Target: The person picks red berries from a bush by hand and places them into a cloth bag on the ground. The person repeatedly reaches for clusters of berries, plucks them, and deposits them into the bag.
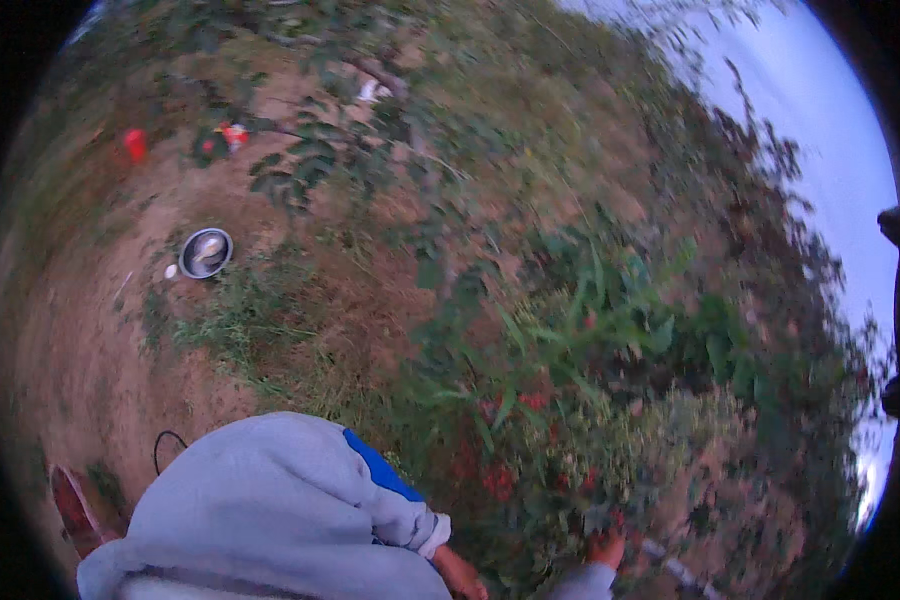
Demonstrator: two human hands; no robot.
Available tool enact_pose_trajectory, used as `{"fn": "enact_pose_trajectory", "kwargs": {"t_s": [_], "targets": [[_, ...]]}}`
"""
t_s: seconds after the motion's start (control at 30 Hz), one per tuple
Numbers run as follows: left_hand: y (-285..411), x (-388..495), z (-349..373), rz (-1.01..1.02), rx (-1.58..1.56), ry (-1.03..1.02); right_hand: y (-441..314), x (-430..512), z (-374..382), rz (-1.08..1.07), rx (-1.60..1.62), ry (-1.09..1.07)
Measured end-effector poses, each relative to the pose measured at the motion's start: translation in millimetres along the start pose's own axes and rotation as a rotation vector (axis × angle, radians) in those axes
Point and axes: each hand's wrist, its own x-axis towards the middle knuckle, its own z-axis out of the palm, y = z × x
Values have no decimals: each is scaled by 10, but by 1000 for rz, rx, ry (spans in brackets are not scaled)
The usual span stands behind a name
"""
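Note:
My left hand (459,574) shows at the bottom centre, below the white cuff of a grey sleeve. Its fingers run toward the lower edge, and what they hold, if anything, is hidden. To its right, my right hand (606,549) reaches into low green plants with blurred red blooms or fruit (499,480). A small red bit shows just above the fingers, but blur hides whether they grip it. A pale stick or pipe (679,570) slants down beside this hand; I cannot tell whether they touch.
On bare soil at the left stands a round metal basin (206,253) with something pale inside, a small white object (170,271) beside it. Farther back are a red container (135,145) and a red-and-white item (234,136). A leafy tree branch (379,73) hangs across the upper middle.

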Motion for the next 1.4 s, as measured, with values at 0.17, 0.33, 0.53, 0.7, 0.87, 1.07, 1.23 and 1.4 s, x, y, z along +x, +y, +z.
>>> {"fn": "enact_pose_trajectory", "kwargs": {"t_s": [0.17, 0.33, 0.53, 0.7, 0.87, 1.07, 1.23, 1.4], "targets": [[38, -107, -327, 25, 55, 170, -617, 199, -80, -195, 103, 62], [66, -403, -551, 38, 82, 291, -1066, 472, -63, -297, 105, 62], [99, -548, -646, 65, 101, 349, -1212, 636, -42, -327, 110, 49], [138, -632, -717, 57, 116, 384, -1236, 726, -17, -321, 123, 49], [163, -696, -784, 60, 117, 398, -1248, 814, -10, -309, 127, 45], [176, -728, -895, 45, 145, 399, -1186, 908, -1, -283, 128, 59], [187, -748, -964, 36, 146, 376, -1149, 960, 7, -250, 129, 56], [208, -756, -1019, 33, 150, 352, -1154, 987, -2, -219, 123, 58]]}}
